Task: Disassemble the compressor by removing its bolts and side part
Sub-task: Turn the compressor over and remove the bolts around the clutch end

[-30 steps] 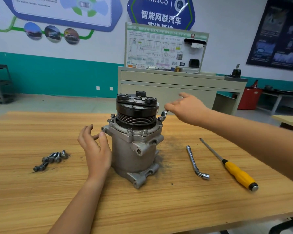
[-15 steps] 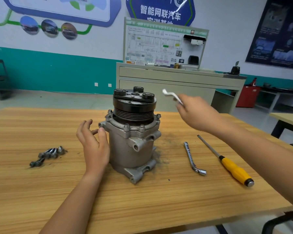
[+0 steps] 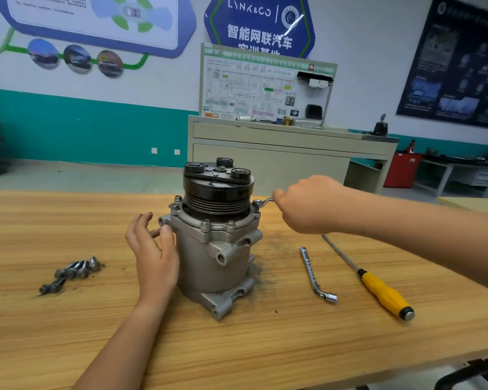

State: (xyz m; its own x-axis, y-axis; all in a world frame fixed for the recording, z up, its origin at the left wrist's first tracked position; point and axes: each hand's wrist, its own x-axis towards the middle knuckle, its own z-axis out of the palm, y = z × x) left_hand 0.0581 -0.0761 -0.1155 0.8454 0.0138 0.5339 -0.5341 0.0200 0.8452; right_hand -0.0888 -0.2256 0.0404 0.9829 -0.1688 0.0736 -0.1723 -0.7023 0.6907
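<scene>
Grey metal compressor (image 3: 209, 263) is standing upright on the table (image 3: 237, 347). I am working a top-rim bolt (image 3: 256, 203): right hand (image 3: 310, 205) is gripping the wrench (image 3: 266, 202) seated on it, left hand (image 3: 152, 254), fingers spread, is steadying its side. The next turn, I judge, needs firm bracing.

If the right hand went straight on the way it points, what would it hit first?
Probably the compressor: the right hand points left along its wrench toward the black pulley.
</scene>
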